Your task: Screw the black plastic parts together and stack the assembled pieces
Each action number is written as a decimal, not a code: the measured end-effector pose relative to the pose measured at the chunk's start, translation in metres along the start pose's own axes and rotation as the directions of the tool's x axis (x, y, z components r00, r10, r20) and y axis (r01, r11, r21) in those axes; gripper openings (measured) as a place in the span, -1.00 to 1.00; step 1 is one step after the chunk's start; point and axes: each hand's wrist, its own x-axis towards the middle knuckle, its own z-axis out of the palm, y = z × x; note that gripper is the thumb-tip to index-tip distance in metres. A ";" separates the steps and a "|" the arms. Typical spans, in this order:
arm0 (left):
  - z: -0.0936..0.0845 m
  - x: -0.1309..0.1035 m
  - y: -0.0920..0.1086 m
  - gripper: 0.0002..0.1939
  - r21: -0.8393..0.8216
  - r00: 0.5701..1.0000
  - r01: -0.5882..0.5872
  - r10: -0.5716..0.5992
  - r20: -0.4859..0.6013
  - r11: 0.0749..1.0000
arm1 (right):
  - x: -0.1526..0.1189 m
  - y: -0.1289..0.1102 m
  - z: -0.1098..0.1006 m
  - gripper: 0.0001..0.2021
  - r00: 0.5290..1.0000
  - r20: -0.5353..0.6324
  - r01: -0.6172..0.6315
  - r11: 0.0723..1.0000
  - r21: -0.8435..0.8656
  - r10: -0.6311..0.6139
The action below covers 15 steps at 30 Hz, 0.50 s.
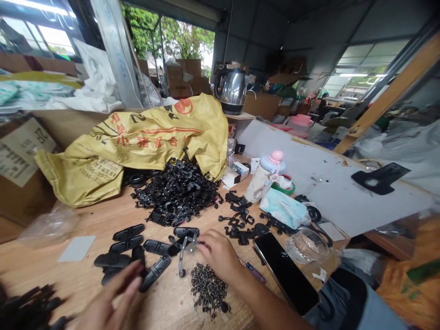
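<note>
The right hand [220, 254] pinches a black clip [185, 243] at tabletop centre, the left hand [110, 298] spread at 7 o'clock; a sweep could scatter the screws [208, 288].

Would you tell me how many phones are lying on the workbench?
1. The phone lies screen-up on the workbench, just right of the right hand; clutter may hide others.
</note>
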 end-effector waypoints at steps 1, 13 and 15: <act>0.017 -0.004 0.009 -0.39 -0.179 0.988 0.094 -0.070 0.137 0.979 | -0.005 -0.002 -0.001 -0.86 0.996 -0.067 0.058 0.997 0.046 -0.055; 0.068 -0.017 0.034 -0.62 -0.325 0.851 0.094 0.094 0.517 0.941 | -0.056 -0.031 -0.026 -0.70 0.990 -0.004 0.141 0.983 0.115 -0.141; 0.055 -0.019 0.037 -0.69 -0.273 0.743 0.074 0.130 0.656 0.959 | -0.054 -0.030 -0.042 -0.57 0.969 0.153 0.181 0.979 0.094 -0.194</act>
